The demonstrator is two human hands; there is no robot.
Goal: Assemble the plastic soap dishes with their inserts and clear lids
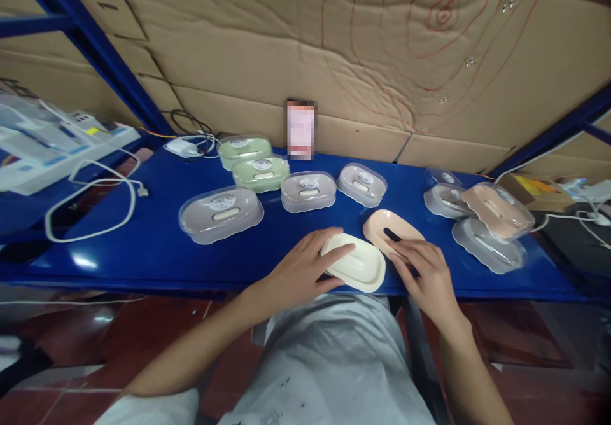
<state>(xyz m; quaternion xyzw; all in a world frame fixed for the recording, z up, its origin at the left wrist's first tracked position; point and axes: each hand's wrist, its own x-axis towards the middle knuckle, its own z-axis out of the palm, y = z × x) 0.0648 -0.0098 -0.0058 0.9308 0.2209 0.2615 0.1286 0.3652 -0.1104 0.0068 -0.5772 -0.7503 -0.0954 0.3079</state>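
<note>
A cream soap dish tray (357, 264) lies at the front edge of the blue table (157, 247). My left hand (300, 271) holds it from the left, thumb on its top. Just behind it to the right sits a peach soap dish base (387, 228) with a dark slot. My right hand (426, 272) rests against the near side of that peach base, fingers spread over its rim.
Closed soap boxes stand behind: a grey one (221, 212), two green ones (260, 172), two more grey ones (308, 190). Right: a peach box (497, 209) among clear lids (487, 245). White cable (90, 202) and phone (300, 129) at left and back.
</note>
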